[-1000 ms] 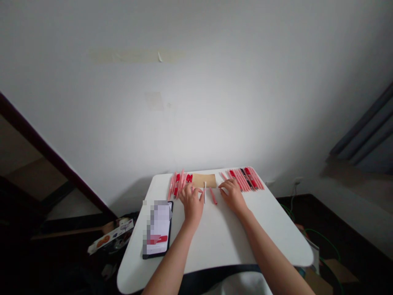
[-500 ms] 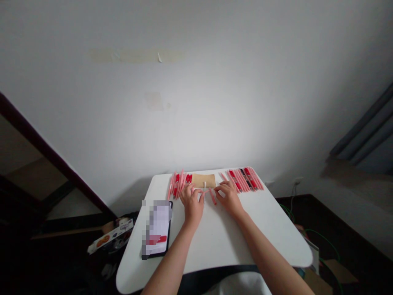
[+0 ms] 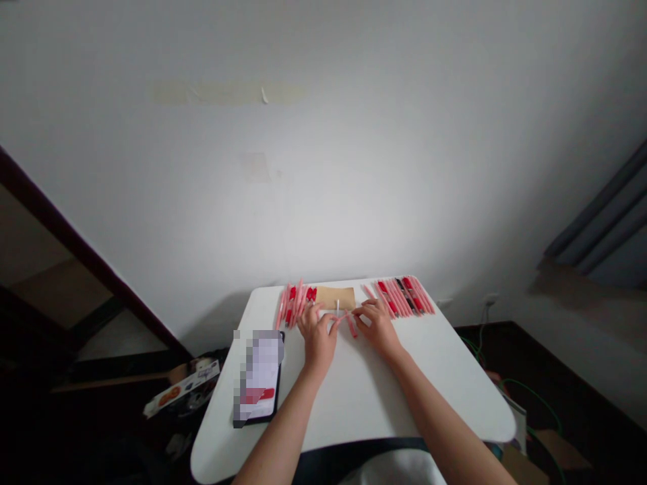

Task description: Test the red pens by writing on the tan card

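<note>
Over the middle of the table my left hand [image 3: 318,337] is closed, pinching a thin pink pen part [image 3: 342,317] between thumb and fingers. That part points right, toward the fingertips of my right hand [image 3: 375,323]. My right thumb and fingers are pinched together at its end; what they grip is too small to make out. Below the gap between the hands lies a short pink pen piece [image 3: 352,329], partly covered. A thin white stick [image 3: 337,306] stands out just behind the fingers, against a tan sheet [image 3: 336,296].
Pink pens with red parts [image 3: 293,303] lie at the back left. Another row of pink pens [image 3: 404,296], some with red or black parts, lies at the back right. A phone [image 3: 263,377] rests on the white table [image 3: 354,397] at left. The wall rises behind.
My left hand has shifted slightly right, and the pink part in it now reaches closer to my right fingertips. The right hand has barely moved.
</note>
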`<state>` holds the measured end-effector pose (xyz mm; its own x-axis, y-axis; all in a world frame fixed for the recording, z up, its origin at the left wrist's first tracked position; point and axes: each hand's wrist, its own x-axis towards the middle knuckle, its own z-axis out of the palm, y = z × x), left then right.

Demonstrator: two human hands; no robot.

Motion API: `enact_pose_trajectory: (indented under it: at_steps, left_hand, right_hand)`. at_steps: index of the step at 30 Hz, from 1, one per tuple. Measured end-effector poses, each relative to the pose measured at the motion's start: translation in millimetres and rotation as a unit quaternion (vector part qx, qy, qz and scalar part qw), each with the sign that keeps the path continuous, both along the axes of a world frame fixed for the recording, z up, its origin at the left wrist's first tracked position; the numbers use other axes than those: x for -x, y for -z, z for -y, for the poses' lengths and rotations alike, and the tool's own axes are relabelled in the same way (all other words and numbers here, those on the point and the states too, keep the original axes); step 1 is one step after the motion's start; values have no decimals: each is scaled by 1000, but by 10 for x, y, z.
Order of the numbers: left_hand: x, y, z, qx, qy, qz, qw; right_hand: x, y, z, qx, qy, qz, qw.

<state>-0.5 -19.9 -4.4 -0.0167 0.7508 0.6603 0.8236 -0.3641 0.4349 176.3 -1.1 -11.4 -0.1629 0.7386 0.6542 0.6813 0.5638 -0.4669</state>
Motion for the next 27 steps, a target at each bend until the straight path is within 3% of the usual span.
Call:
enact_pose_trajectory:
  at_steps: [14,27]
  left_hand:
    - [22,26,-6,-3,-4,-2,1000]
    - [-10,36,-10,-3,15,-4,1000]
  right_hand:
    - [39,-103,54,-10,-5,24,1000]
    - [91,-85,73,-2,-19,12,1000]
